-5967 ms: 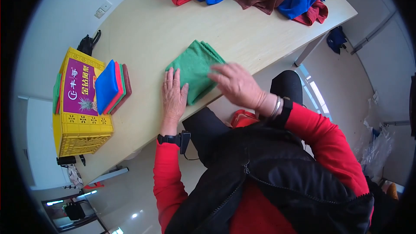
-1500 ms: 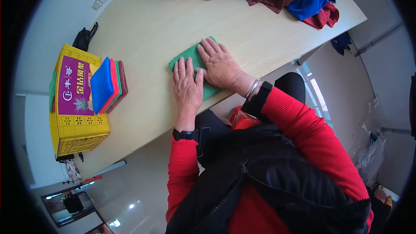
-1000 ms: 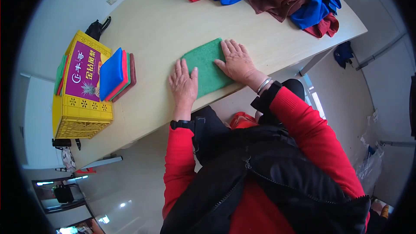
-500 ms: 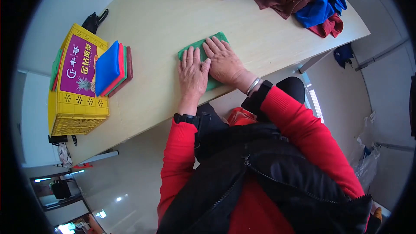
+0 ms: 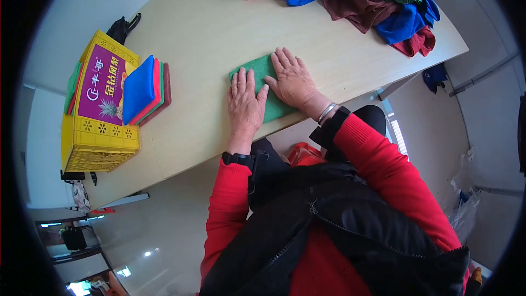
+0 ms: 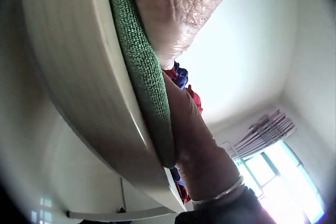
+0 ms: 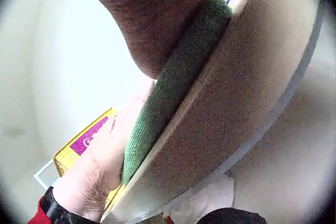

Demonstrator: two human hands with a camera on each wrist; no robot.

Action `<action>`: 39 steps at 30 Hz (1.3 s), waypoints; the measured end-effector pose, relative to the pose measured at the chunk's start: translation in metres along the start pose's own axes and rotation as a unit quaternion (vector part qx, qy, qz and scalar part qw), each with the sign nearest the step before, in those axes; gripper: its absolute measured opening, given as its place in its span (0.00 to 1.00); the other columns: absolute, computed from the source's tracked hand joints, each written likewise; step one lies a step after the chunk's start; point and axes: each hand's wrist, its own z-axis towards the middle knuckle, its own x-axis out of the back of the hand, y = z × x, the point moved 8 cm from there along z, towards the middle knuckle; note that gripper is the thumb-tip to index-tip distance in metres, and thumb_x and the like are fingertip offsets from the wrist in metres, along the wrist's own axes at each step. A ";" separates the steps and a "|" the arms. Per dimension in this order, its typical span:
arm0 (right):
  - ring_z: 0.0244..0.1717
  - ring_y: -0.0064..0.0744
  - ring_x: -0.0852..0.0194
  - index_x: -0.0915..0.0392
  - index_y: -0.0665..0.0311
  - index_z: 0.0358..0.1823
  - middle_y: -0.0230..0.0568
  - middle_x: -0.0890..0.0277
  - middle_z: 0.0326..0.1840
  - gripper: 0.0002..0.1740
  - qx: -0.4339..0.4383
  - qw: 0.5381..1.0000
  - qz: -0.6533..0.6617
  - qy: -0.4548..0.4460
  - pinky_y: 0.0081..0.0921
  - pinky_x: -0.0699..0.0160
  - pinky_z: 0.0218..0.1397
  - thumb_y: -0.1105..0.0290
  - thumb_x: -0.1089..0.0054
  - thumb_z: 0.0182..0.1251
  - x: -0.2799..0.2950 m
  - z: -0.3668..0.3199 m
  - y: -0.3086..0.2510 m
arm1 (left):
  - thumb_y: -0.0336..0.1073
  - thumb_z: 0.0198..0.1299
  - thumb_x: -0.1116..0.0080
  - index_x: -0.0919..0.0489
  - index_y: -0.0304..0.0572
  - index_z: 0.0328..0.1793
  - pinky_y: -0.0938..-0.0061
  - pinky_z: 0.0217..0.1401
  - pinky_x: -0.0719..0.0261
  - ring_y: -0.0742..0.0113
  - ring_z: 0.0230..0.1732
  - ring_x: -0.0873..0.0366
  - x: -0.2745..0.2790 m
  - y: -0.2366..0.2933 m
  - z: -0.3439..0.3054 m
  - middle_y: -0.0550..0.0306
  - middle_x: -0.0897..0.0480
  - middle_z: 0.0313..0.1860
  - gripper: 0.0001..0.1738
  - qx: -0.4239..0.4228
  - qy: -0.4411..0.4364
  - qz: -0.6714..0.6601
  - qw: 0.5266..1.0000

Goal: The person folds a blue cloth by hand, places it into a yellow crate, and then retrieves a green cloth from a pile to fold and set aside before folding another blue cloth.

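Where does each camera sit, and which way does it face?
Head: above, facing down at the table; left hand, right hand and red sleeves show.
Left wrist: below the left hand, facing along the table edge to the right forearm.
Right wrist: below the right hand, facing the left hand and yellow crate.
Shared: all three show the green cloth under both hands.

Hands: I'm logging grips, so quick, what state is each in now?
Left hand: open, flat on the folded green cloth.
Right hand: open, flat on the same cloth.
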 end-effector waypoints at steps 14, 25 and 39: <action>0.85 0.49 0.52 0.42 0.69 0.78 0.53 0.44 0.82 0.37 -0.037 0.999 -0.022 0.000 0.48 0.54 0.85 0.49 0.57 0.79 0.021 -0.032 0.043 | 0.60 0.77 0.61 0.38 0.40 0.82 0.44 0.83 0.51 0.48 0.85 0.48 0.009 0.002 -0.010 0.46 0.42 0.84 0.38 0.017 -0.014 0.037 0.999; 0.85 0.50 0.53 0.37 0.68 0.77 0.53 0.43 0.82 0.34 0.040 0.999 -0.012 0.007 0.47 0.52 0.84 0.54 0.56 0.77 0.036 -0.013 -0.004 | 0.61 0.77 0.60 0.33 0.36 0.79 0.45 0.84 0.54 0.47 0.83 0.45 0.012 0.032 0.006 0.43 0.37 0.82 0.39 -0.038 0.000 0.015 0.999; 0.85 0.49 0.53 0.37 0.67 0.77 0.50 0.44 0.83 0.34 0.054 0.999 0.000 0.008 0.49 0.51 0.83 0.54 0.56 0.77 0.002 -0.015 -0.002 | 0.60 0.74 0.54 0.31 0.32 0.75 0.46 0.82 0.49 0.46 0.80 0.40 0.008 0.036 0.016 0.39 0.34 0.78 0.39 -0.069 0.041 -0.017 0.997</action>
